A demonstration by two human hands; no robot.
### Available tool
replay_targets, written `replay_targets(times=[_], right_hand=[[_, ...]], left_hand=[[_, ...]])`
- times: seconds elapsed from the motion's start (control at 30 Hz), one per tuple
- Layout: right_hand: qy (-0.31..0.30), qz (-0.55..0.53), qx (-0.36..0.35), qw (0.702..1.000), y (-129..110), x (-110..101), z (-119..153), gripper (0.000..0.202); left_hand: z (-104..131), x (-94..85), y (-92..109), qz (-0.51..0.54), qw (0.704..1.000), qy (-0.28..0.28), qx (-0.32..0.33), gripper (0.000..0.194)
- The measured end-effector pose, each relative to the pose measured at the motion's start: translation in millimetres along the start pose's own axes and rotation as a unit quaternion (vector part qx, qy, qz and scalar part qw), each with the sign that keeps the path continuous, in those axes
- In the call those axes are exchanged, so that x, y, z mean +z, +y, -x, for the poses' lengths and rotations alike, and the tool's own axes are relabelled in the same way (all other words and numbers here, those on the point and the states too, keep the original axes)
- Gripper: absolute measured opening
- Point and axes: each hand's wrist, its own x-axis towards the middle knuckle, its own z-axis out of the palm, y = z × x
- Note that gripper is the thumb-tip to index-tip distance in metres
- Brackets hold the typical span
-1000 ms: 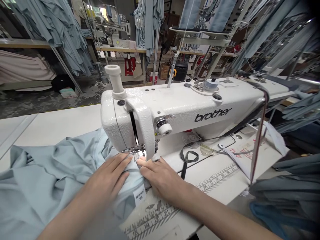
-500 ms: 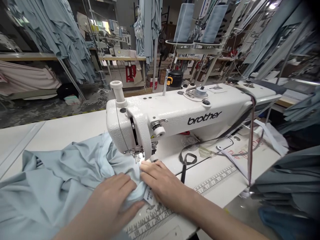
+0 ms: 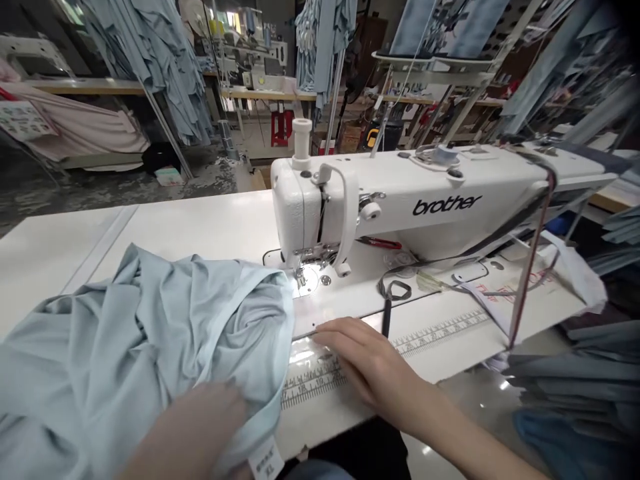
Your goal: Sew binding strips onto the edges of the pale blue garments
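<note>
A light blue garment [image 3: 150, 333] lies bunched on the table left of the needle. Its paler finished edge curves beside the needle plate, and a white size label [image 3: 266, 460] hangs at the front. My left hand [image 3: 205, 427], blurred, grips the garment near its front edge; the fingertips are partly hidden. My right hand [image 3: 370, 360] rests at the front of the machine bed, fingers stretched out, with nothing in it. The white sewing machine [image 3: 395, 193] stands behind both hands. Its lit presser foot [image 3: 302, 277] has no cloth under it.
A printed ruler [image 3: 320, 383] runs along the table's front. A dark cord [image 3: 397, 290] and red-handled snips [image 3: 380, 243] lie under the machine arm. Folded blue-grey cloth [image 3: 560, 393] is stacked at right. Thread cones [image 3: 413, 30] stand behind.
The garment has come away from the presser foot and shifted left and toward me with my left hand. My right hand has left the cloth. The view has turned left.
</note>
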Motion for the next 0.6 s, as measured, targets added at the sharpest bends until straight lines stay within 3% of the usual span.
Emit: replay_targets(times=[0.17, 0.27, 0.33, 0.47, 0.53, 0.6], right_hand=[[-0.032, 0.03, -0.012, 0.999, -25.7, 29.5, -9.3, 0.042], [-0.03, 0.032, 0.001, 0.999, -30.7, 37.1, -1.2, 0.043], [-0.014, 0.033, -0.001, 0.999, -28.4, 35.2, 4.9, 0.043], [0.018, 0.133, 0.003, 0.991, -8.3, 6.6, 15.2, 0.032], [0.023, 0.21, 0.021, 0.977, 7.0, -18.1, 23.7, 0.032], [0.024, 0.259, 0.035, 0.965, 21.8, -42.5, 34.7, 0.038]], left_hand=[[-24.2, -18.1, 4.5, 0.058, 0.996, -0.054, -0.044, 0.046], [-47.5, -24.1, -8.5, 0.128, 0.979, -0.151, -0.043, 0.035], [-70.1, -20.3, -22.8, 0.137, 0.978, -0.156, -0.036, 0.026], [-121.1, 5.1, -50.8, 0.126, 0.976, -0.167, 0.058, 0.046], [-141.6, 13.1, -59.1, 0.134, 0.969, -0.183, 0.102, 0.033], [-156.0, 7.8, -66.7, 0.142, 0.968, -0.169, 0.116, 0.021]])
